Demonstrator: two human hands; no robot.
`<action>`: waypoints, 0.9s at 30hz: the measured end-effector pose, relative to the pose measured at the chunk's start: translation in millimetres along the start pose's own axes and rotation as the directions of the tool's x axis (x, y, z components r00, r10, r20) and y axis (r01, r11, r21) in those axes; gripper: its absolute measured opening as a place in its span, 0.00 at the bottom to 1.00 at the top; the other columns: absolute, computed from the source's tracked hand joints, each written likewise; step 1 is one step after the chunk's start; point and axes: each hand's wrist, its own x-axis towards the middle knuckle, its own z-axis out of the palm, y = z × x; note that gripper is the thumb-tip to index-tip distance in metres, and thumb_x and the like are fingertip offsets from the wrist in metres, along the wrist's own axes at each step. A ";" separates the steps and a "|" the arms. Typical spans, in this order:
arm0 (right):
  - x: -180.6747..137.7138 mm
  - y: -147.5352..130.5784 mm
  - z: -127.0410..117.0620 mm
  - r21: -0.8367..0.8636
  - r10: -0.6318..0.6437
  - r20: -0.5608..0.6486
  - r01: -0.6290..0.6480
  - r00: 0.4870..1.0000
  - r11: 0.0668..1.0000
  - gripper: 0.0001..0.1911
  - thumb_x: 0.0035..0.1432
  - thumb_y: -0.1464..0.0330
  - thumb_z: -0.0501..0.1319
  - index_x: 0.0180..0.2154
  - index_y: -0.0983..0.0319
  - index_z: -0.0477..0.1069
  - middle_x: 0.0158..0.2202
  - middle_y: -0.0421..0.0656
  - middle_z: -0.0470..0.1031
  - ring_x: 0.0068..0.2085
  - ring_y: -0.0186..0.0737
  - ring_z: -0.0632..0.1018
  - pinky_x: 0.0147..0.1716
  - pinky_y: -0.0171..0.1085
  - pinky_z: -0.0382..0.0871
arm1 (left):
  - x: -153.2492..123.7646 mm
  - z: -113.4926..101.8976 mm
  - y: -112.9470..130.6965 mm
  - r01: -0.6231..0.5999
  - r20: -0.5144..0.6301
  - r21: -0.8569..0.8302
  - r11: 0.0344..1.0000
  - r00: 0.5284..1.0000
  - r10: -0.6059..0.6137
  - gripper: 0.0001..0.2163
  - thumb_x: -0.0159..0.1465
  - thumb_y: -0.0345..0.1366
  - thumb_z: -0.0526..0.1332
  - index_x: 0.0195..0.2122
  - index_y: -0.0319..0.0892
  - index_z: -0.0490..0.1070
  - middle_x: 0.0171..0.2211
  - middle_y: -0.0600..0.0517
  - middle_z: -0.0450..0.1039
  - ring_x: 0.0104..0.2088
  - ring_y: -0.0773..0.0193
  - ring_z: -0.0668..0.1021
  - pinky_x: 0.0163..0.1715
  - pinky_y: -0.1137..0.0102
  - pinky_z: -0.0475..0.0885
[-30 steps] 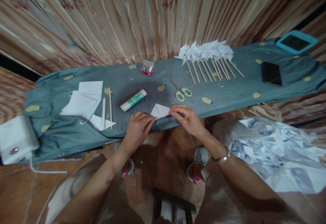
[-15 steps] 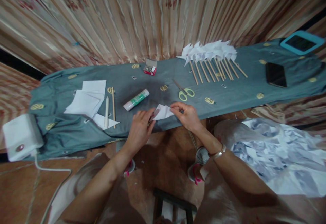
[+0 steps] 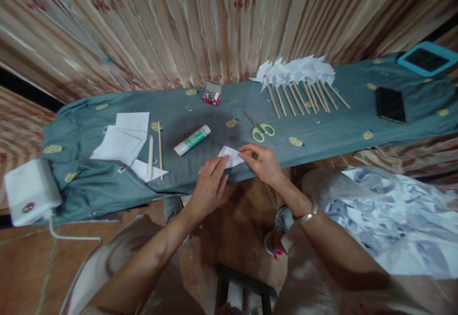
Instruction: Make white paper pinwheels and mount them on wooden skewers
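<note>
A small folded piece of white paper (image 3: 232, 157) lies near the table's front edge, between my two hands. My right hand (image 3: 264, 163) pinches its right corner between thumb and fingertips. At the paper's left side, my left hand (image 3: 209, 181) rests with its fingers stretched out, the fingertips touching the paper and the thumb held apart below. Just beyond the hands are a glue stick (image 3: 192, 140) with a green label and a pair of scissors (image 3: 260, 129) with yellow-green handles.
Paper pinwheels (image 3: 296, 78) on sticks lie in a row at the back. White paper sheets (image 3: 123, 143), a white stick (image 3: 150, 157) and a wooden stick (image 3: 160, 150) lie left. A small red box (image 3: 211, 96), a black phone (image 3: 390, 105) and a white device (image 3: 32, 193) also sit here.
My left hand has shifted right and its thumb has come away from the paper, with the fingers now stretched over its left side. My right hand keeps its pinch in nearly the same place.
</note>
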 end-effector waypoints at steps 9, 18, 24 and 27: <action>-1.0 1.7 2.6 -0.098 0.002 -0.026 -0.005 1.000 0.995 0.07 0.55 0.65 0.63 0.34 0.60 0.78 0.30 0.40 0.80 0.31 0.38 0.77 0.37 0.36 0.69 | 6.8 -1.2 -5.2 0.102 0.007 0.080 0.992 0.995 -0.103 0.17 0.68 0.32 0.53 0.58 0.39 0.66 0.51 0.41 0.70 0.52 0.52 0.69 0.48 0.58 0.65; -1.8 2.0 3.3 -0.247 -0.039 -0.037 0.028 0.999 0.969 0.06 0.56 0.67 0.63 0.36 0.59 0.78 0.33 0.43 0.81 0.36 0.42 0.79 0.42 0.40 0.70 | 7.6 -1.6 -2.8 0.048 0.017 0.213 0.976 0.998 -0.053 0.17 0.68 0.31 0.52 0.58 0.38 0.66 0.61 0.38 0.64 0.57 0.48 0.66 0.50 0.55 0.66; -0.5 -0.6 2.9 -0.237 -0.046 -0.019 0.040 0.999 0.971 0.06 0.57 0.67 0.63 0.37 0.59 0.78 0.35 0.43 0.82 0.37 0.42 0.80 0.43 0.40 0.70 | 2.6 2.3 -1.3 -0.054 0.056 0.246 0.968 0.998 0.041 0.20 0.69 0.29 0.50 0.63 0.38 0.59 0.66 0.35 0.58 0.65 0.48 0.62 0.55 0.52 0.64; 0.1 -1.6 3.2 -0.212 -0.032 -0.019 0.027 0.999 0.977 0.06 0.57 0.67 0.63 0.37 0.58 0.78 0.35 0.42 0.82 0.37 0.41 0.81 0.43 0.39 0.71 | -0.4 4.5 -2.8 -0.054 0.058 0.238 0.970 0.997 0.042 0.21 0.69 0.30 0.50 0.64 0.39 0.56 0.66 0.33 0.56 0.63 0.49 0.65 0.54 0.52 0.65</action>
